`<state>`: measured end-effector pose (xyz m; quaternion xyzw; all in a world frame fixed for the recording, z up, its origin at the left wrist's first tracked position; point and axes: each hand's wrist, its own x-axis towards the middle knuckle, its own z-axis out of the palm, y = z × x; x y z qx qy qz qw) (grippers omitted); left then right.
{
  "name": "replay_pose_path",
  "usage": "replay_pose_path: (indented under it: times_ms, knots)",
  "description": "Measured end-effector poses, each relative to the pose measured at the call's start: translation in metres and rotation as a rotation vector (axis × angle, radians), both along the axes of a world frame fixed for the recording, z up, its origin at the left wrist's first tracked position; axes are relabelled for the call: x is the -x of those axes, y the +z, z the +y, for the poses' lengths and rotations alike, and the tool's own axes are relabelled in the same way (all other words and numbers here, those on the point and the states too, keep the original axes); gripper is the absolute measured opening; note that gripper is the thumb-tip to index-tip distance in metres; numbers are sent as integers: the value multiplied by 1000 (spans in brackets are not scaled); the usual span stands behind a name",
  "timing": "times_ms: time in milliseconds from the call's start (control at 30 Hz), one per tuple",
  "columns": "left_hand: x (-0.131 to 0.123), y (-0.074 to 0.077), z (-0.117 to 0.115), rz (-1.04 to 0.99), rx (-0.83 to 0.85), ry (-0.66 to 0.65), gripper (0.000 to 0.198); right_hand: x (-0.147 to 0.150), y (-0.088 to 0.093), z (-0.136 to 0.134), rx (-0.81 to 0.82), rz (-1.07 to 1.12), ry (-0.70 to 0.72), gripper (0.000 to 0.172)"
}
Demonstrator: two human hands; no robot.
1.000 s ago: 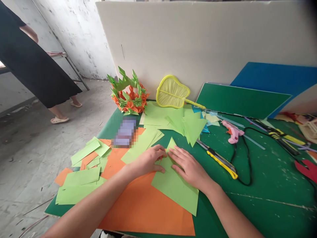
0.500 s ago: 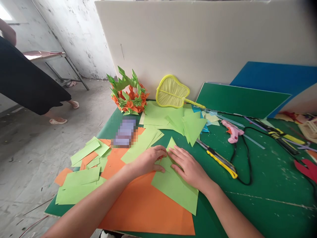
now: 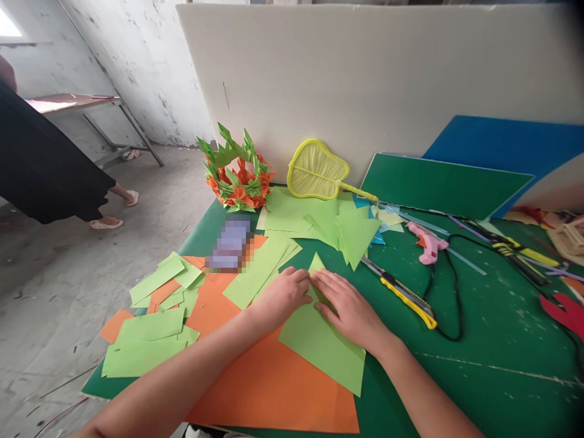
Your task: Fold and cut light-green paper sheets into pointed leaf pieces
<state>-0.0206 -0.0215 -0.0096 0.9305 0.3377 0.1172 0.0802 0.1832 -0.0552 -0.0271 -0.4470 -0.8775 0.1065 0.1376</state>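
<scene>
A light green sheet of paper (image 3: 326,344), pointed at its far end, lies over a large orange sheet (image 3: 274,389). My left hand (image 3: 285,295) is closed at the green paper's left edge, its fingers curled and pressed together near the pointed end. What sits under those fingertips is hidden. My right hand (image 3: 349,304) lies flat on the same paper, fingers stretched out, tips almost touching the left hand. Just beyond are folded green triangles (image 3: 358,234). Right of the hands lies a yellow utility knife (image 3: 406,298).
A folded-paper crown (image 3: 238,173) and a yellow fan (image 3: 314,170) stand at the back. A pink glue gun (image 3: 426,240) with a black cord lies right. Green paper pieces (image 3: 150,325) pile up left, near a blurred-out object (image 3: 230,243). A person in a black skirt (image 3: 41,164) stands beyond.
My left hand's thumb and fingers have come together and shifted slightly up along the paper. The right hand stays nearly still. The person at left has shifted leftward.
</scene>
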Motion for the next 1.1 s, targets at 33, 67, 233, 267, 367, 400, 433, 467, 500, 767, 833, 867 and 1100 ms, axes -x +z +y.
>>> replay_pose_path:
  times_ms: [33, 67, 233, 267, 367, 400, 433, 467, 500, 767, 833, 867, 1100]
  knots:
    - [-1, -1, 0, -1, -10, 0, 25, 0, 0, 0, -7, -8, -6, 52]
    - [-2, -1, -1, -9, -12, 4, 25, 1, -1, -1, -17, -17, -11, 52]
    - [-1, 0, -2, -80, 26, 39, 18, 3, -5, -2, -91, -80, -77, 54]
    - [0, 1, -2, -91, 34, 44, 17, 4, -6, -2, -103, -97, -92, 54]
    - [0, 2, -2, -100, 54, 55, 16, 6, -7, 4, -135, -149, -109, 53]
    - [0, 2, -2, -100, 58, 59, 15, 8, -7, 7, -147, -163, -113, 52]
    - [0, 2, -2, -102, 61, 63, 15, 9, -6, 11, -159, -174, -121, 51]
    - [0, 2, -2, -104, 64, 67, 15, 11, -5, 16, -170, -182, -129, 50]
    - [0, 2, -2, -105, 64, 72, 14, 12, -4, 20, -178, -187, -142, 49]
    - [1, 2, -1, -60, 53, 86, 12, 16, 1, 38, -191, -211, -223, 45]
    - [1, 2, 0, -45, 49, 86, 13, 16, 1, 39, -198, -214, -236, 44]
    - [1, 1, 0, -39, 44, 88, 15, 16, 1, 40, -201, -218, -241, 44]
    - [2, 0, 0, -65, 31, 93, 22, 16, 7, 51, -212, -244, -258, 41]
